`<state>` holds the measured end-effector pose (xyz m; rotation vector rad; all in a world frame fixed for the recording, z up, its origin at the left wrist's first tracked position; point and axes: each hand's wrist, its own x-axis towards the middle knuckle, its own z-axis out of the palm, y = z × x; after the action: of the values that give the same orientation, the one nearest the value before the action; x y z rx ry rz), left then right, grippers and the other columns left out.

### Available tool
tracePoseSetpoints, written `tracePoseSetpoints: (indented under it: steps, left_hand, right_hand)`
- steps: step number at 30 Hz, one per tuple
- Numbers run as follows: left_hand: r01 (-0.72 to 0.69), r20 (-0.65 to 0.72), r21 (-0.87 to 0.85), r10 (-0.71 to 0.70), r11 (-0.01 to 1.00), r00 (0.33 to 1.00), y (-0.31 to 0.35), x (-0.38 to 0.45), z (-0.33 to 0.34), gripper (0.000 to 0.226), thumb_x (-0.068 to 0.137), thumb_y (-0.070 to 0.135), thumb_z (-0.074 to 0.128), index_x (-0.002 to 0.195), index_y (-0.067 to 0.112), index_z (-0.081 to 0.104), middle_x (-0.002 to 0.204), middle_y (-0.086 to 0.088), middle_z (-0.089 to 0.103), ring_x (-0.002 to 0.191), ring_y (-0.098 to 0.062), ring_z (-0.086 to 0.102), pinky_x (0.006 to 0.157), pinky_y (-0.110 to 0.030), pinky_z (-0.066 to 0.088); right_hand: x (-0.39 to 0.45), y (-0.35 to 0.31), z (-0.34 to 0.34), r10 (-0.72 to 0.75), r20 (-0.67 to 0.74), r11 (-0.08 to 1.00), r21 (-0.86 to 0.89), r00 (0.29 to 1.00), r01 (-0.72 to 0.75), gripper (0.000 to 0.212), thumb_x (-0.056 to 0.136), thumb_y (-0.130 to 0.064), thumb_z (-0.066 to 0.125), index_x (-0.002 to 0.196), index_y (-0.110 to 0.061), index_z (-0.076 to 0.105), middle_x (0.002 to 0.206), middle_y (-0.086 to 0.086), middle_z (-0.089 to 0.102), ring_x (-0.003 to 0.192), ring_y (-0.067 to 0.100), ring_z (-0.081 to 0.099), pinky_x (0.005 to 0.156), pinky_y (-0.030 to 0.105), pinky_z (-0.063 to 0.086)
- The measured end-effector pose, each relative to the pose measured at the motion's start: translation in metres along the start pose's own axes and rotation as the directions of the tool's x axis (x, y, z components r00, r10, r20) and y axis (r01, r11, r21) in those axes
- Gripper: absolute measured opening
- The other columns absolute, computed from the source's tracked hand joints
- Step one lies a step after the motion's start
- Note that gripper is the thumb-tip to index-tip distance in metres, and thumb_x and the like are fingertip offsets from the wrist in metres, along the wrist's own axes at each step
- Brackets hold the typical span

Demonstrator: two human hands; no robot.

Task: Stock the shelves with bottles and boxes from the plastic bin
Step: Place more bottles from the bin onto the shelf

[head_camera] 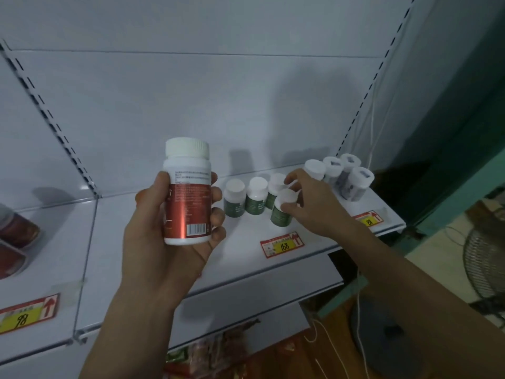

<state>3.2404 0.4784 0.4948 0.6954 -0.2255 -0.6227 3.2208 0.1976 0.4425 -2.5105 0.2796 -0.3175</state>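
Left grip (pixel 175 214): fingers and thumb curled round the red bottle (pixel 187 192), palm toward the camera; thumb on the bottle's left side, fingertips on its right.
Red bottle: upright, held in the air in front of the shelf (pixel 153 258); white cap on top, red label with a barcode near the base; touches nothing but the hand.
Right grip (pixel 308 203): thumb and fingers pinch the white cap of the front green bottle (pixel 282 212); forearm comes in from the lower right.
Front green bottle: on the shelf, tilted slightly, just in front of the row.
Green row (pixel 257 196): three green bottles with white caps, upright, side by side at the back of the shelf, close to one another; the rightmost is partly hidden by the right hand.
Clear jars (pixel 352 181): four white-capped jars grouped at the shelf's right end, behind the right hand.
Price tags: tag "168" (pixel 281 244) on the shelf edge below the green bottles; another tag (pixel 369 220) under the jars, number too blurred to read; tag "98" (pixel 27 315) on the left shelf.
Left shelf: dark red containers (pixel 16 236) at the far left edge, partly cut off.
Below: packaged goods (pixel 213 351), blurred.
Right side: fan (pixel 486 263) on the floor.
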Motion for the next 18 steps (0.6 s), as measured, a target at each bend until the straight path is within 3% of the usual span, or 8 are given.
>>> tracePoseSetpoints:
  steps: [5,9,11,13,15,18]
  left_hand:
    - [-0.002,-0.020,0.008,0.002,1.000,1.000,-0.006,0.000,0.002,0.057,0.092,0.049,0.051,0.125,0.003,0.060,0.095,-0.009,0.063,0.066,-0.017,0.059,0.060,-0.026,0.050]
    - [-0.014,-0.031,-0.010,0.014,1.000,0.999,-0.004,-0.005,-0.005,0.074,0.083,0.049,0.068,0.136,0.000,0.052,0.099,-0.012,0.062,0.068,-0.019,0.060,0.060,-0.028,0.052]
    - [-0.022,-0.042,-0.011,0.021,1.000,0.999,0.000,-0.011,-0.012,0.086,0.082,0.048,0.072,0.145,-0.002,0.040,0.103,-0.013,0.060,0.068,-0.020,0.061,0.060,-0.029,0.053]
    - [-0.025,-0.044,0.000,0.025,1.000,0.999,0.007,-0.021,-0.018,0.083,0.085,0.048,0.068,0.145,-0.003,0.040,0.103,-0.014,0.059,0.067,-0.020,0.060,0.060,-0.029,0.052]
    - [-0.038,-0.061,-0.002,0.038,0.999,0.997,0.019,-0.035,-0.026,0.070,0.087,0.048,0.066,0.135,-0.002,0.054,0.102,-0.015,0.062,0.069,-0.020,0.062,0.060,-0.029,0.053]
    - [-0.081,-0.125,0.045,0.086,0.996,0.988,0.038,-0.058,-0.040,0.062,0.092,0.045,0.057,0.134,0.000,0.056,0.102,-0.019,0.064,0.069,-0.024,0.062,0.059,-0.030,0.054]
  right_hand:
    - [0.000,0.008,0.002,-0.017,-0.015,0.999,-0.052,1.000,0.016,0.040,0.086,-0.025,0.075,0.118,-0.025,0.051,0.109,-0.005,0.055,0.083,0.008,0.053,0.075,0.027,0.044]
    - [-0.006,-0.003,0.009,-0.136,-0.195,0.989,-0.090,0.971,0.120,0.040,0.086,-0.033,0.074,0.119,-0.024,0.054,0.113,-0.003,0.052,0.092,0.011,0.048,0.079,0.026,0.039]
    - [-0.007,-0.030,0.014,-0.157,-0.256,0.982,0.058,0.954,0.177,0.032,0.090,-0.030,0.072,0.117,-0.026,0.055,0.109,-0.005,0.055,0.086,0.008,0.051,0.075,0.021,0.042]
    - [-0.006,-0.068,0.020,-0.134,-0.222,0.944,0.267,0.966,0.193,0.024,0.093,-0.027,0.069,0.114,-0.028,0.058,0.105,-0.008,0.061,0.085,0.008,0.057,0.071,0.017,0.047]
    - [-0.004,-0.113,0.028,-0.162,-0.116,0.865,0.461,0.980,0.197,0.017,0.097,-0.030,0.064,0.114,-0.029,0.062,0.103,-0.012,0.066,0.087,0.007,0.061,0.073,0.019,0.049]
    - [-0.004,-0.172,0.041,-0.308,0.069,0.760,0.618,0.949,0.202,0.026,0.097,-0.042,0.051,0.119,-0.035,0.064,0.107,-0.012,0.070,0.095,0.007,0.066,0.078,0.024,0.052]
